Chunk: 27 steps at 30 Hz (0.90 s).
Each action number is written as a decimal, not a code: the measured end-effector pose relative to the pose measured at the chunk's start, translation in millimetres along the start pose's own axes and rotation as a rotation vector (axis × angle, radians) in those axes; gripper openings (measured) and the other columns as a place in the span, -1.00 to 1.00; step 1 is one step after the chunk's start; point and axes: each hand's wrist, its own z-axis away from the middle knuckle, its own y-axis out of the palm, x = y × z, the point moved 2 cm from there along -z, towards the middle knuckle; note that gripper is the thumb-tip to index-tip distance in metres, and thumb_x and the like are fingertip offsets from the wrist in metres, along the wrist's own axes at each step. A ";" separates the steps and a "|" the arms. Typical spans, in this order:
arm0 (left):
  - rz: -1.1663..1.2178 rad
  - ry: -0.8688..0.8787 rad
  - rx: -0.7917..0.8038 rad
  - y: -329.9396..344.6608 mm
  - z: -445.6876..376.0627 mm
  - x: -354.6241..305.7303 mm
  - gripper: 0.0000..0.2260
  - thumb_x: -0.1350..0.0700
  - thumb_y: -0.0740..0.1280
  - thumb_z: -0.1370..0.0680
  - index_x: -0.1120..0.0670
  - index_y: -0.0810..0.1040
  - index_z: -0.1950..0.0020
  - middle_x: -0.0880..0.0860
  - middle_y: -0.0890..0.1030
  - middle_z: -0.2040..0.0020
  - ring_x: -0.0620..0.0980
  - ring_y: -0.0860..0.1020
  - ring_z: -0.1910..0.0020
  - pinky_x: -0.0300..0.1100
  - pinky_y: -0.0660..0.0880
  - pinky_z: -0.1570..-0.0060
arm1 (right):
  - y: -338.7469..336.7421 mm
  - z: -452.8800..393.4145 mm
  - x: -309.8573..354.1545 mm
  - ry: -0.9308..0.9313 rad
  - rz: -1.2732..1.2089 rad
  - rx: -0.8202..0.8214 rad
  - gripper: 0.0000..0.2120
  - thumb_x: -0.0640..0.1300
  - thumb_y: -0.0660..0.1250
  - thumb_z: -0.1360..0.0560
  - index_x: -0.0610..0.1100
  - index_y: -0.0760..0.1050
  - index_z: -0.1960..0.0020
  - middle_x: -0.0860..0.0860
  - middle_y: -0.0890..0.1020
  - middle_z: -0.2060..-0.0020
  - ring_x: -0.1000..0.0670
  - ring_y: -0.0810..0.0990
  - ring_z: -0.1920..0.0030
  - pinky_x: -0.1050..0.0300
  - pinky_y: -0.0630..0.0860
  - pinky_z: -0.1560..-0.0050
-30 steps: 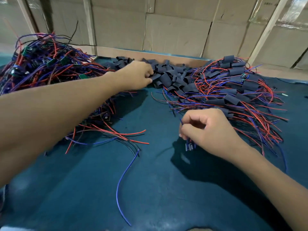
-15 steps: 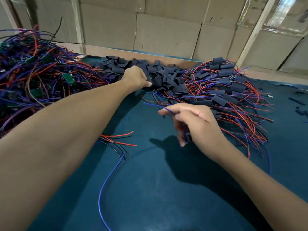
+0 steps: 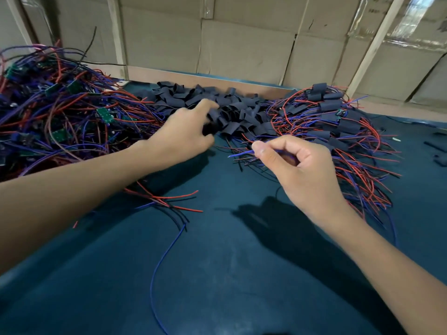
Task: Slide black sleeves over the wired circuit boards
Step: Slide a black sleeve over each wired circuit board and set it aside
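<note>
1. Nearest the viewer, on the dark teal tabletop (image 3: 217,274), one loose blue wire (image 3: 159,259) curved toward the front edge.
2. Just beyond it, the right hand (image 3: 302,170) hovered above the tabletop, thumb and forefinger pinching a thin blue wire lead (image 3: 239,154). Whether a circuit board hung beneath the palm could not be told.
3. Further back, the left hand (image 3: 183,134) reached into the pile of black sleeves (image 3: 232,110), its fingers curled around one or more of them; the exact grip was blurred.
4. At the far left lay a tangled heap of unsleeved boards (image 3: 60,112), small green boards among red, blue and purple wires.
5. At the far right lay the finished sleeved boards (image 3: 338,117), with wires trailing forward.
6. Behind everything stood cardboard panels (image 3: 242,44).
7. Judged by look, the sleeves were light, soft, flattened tubes, likely best pinched at the edges so the mouth opens. The boards seemed stiff but light, and the thin wires appeared prone to snag.
</note>
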 end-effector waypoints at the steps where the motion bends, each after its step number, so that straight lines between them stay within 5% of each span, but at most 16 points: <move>1: 0.033 0.011 -0.028 -7.7 15.6 -0.1 -0.47 0.11 0.40 -0.46 -0.04 0.39 -0.43 0.05 0.68 -0.03 0.06 0.63 -0.04 -0.10 0.52 -0.17 | -0.3 -0.6 2.7 -0.019 0.007 -0.026 -0.83 -0.06 0.45 -0.57 -0.10 0.66 0.17 0.22 0.40 0.54 0.17 0.27 0.47 0.41 0.19 0.40; 5: 0.130 0.095 -0.141 -40.3 71.8 -14.7 -0.65 0.14 0.49 -0.45 -0.09 0.62 -0.22 -0.22 0.63 0.16 -0.49 0.53 0.09 -0.62 0.30 0.02 | 2.9 -0.7 9.9 -0.071 -0.016 -0.149 -0.86 -0.08 0.47 -0.55 -0.10 0.67 0.16 0.23 0.44 0.49 0.17 0.28 0.46 0.41 0.21 0.38; 11: 0.322 0.089 -0.231 -38.6 106.0 -33.5 -0.72 0.15 0.50 -0.47 -0.13 0.66 -0.12 -0.22 0.69 0.06 -0.15 0.64 0.12 -0.30 0.47 0.13 | 10.3 7.8 20.3 -0.155 -0.037 -0.134 -0.90 -0.11 0.48 -0.55 -0.06 0.65 0.15 0.25 0.51 0.42 0.18 0.36 0.44 0.43 0.24 0.34; 16: 0.312 0.128 -0.219 -28.5 109.6 -31.7 -0.73 0.21 0.50 -0.48 -0.08 0.68 -0.12 -0.20 0.69 0.06 -0.41 0.50 0.30 -0.58 0.31 0.25 | 6.8 10.6 27.5 -0.220 -0.055 -0.128 -0.89 -0.17 0.48 -0.53 -0.10 0.63 0.17 0.23 0.49 0.43 0.18 0.34 0.44 0.42 0.24 0.33; 23: 0.247 0.268 -0.194 -25.4 96.8 -49.7 -0.71 0.24 0.51 -0.46 0.06 0.67 -0.16 -0.19 0.65 0.09 -0.58 0.41 0.20 -0.65 0.25 0.10 | 7.8 10.3 19.7 -0.235 0.187 -0.116 -0.86 -0.13 0.51 -0.52 -0.14 0.66 0.19 0.09 0.44 0.43 0.06 0.40 0.36 0.27 0.30 0.25; 27: 0.271 0.268 -0.149 -13.9 98.9 -53.7 -0.78 0.24 0.51 -0.46 0.06 0.68 -0.08 -0.12 0.66 0.15 -0.50 0.44 0.22 -0.60 0.27 0.14 | 12.7 10.8 12.3 -0.155 0.222 -0.017 -0.84 -0.01 0.49 -0.53 -0.07 0.63 -0.03 0.07 0.52 0.31 0.07 0.49 0.27 0.33 0.34 0.18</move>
